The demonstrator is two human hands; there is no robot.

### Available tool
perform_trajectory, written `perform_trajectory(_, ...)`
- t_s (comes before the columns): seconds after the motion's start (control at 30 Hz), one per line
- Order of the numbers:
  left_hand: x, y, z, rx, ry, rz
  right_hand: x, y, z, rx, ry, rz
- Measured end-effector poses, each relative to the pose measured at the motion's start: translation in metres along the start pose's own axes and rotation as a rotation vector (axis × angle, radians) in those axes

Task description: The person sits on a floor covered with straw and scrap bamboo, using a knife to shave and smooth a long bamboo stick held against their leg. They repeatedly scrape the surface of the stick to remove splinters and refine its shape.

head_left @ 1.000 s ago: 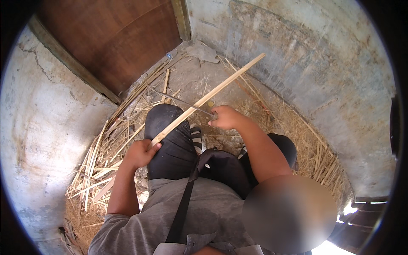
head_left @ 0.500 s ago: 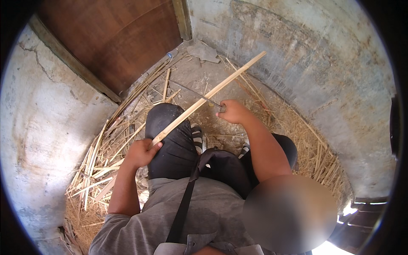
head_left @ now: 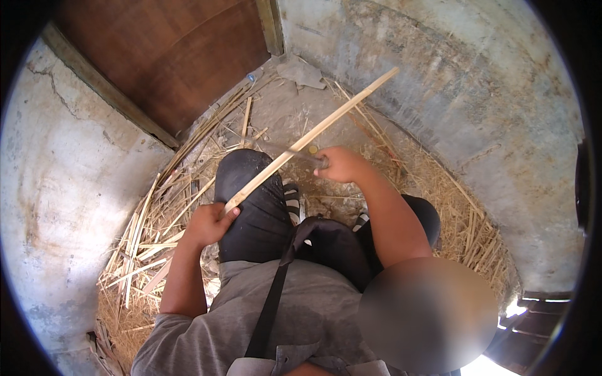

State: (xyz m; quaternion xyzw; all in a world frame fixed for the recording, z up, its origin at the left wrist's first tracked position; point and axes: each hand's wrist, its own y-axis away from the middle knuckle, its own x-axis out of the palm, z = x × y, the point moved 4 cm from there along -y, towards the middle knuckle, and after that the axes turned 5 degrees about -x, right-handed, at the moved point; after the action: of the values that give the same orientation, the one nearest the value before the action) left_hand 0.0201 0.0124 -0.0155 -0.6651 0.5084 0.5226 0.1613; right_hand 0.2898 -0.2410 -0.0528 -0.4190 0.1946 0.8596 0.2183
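Observation:
My left hand is closed around the lower end of a long pale bamboo strip, beside my left knee. The strip slants up and away to the right, its far end in the air near the right wall. In my right hand is the handle of a long, thin-bladed knife. Its blade, smeared by motion, points left and crosses behind the strip, below its middle. Whether blade and strip touch I cannot tell.
Split strips lie heaped along the left wall, and straw-like shavings along the right. A brown door closes the far left. A flat grey stone lies in the far corner. My black bag hangs at my lap.
The knife in my right hand has swung, its blade now flatter and blurred, crossing the strip lower down. The strip's far end has risen slightly; my left hand stays in place.

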Motion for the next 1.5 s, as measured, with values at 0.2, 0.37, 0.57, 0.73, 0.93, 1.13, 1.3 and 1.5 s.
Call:
perform_trajectory(0.2, -0.002, -0.001, -0.004, 0.015, -0.018, -0.007, -0.006, 0.001, -0.052, 0.21, -0.032, -0.254)
perform_trajectory(0.37, -0.001, -0.001, -0.002, 0.012, 0.004, -0.008, 0.015, -0.003, -0.004, -0.008, 0.023, -0.071)
perform_trajectory(0.57, 0.0, -0.002, 0.0, 0.011, 0.004, 0.001, 0.008, -0.001, 0.027, -0.053, 0.05, 0.117)
perform_trajectory(0.73, 0.0, -0.001, -0.003, 0.028, -0.013, -0.016, 0.002, -0.004, -0.056, 0.196, -0.061, -0.183)
perform_trajectory(0.93, -0.001, -0.003, -0.002, 0.033, 0.006, -0.004, 0.003, -0.001, -0.035, 0.104, 0.031, -0.146)
perform_trajectory(1.13, -0.005, -0.001, -0.005, 0.0, -0.011, 0.012, 0.03, -0.006, 0.022, -0.117, 0.037, 0.055)
perform_trajectory(1.3, -0.003, 0.0, -0.002, -0.008, 0.006, 0.003, 0.011, -0.005, 0.011, -0.061, 0.029, 0.046)
perform_trajectory(1.5, -0.002, -0.002, -0.003, 0.018, -0.017, -0.001, 0.01, -0.004, -0.056, 0.18, -0.012, -0.217)
